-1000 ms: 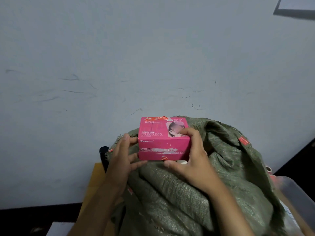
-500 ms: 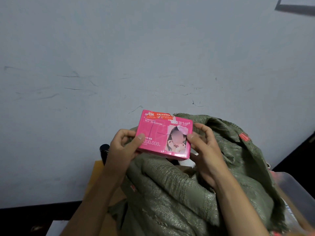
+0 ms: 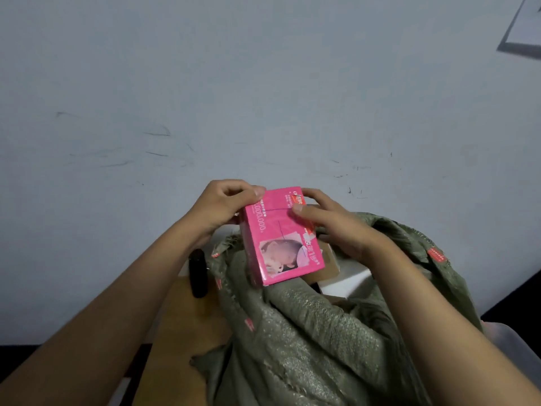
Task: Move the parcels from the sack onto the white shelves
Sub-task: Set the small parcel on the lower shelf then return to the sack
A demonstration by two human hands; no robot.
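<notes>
Fingers and thumb of the left hand (image 3: pixel 222 205) curl round the far left corner of the pink box (image 3: pixel 281 235), the thumb tip lying on its top face. Opposite, the right hand (image 3: pixel 333 227) pinches the far right edge, its thumb pressed across the printed face. Held between both hands, the box hangs above the open mouth of the green sack (image 3: pixel 322 332), clear of the cloth. Its long axis runs away from the person, the near end tipped down and slightly right, the printed face turned upward. Inside the sack lie a brown parcel (image 3: pixel 329 260) and a white parcel (image 3: pixel 348 281).
</notes>
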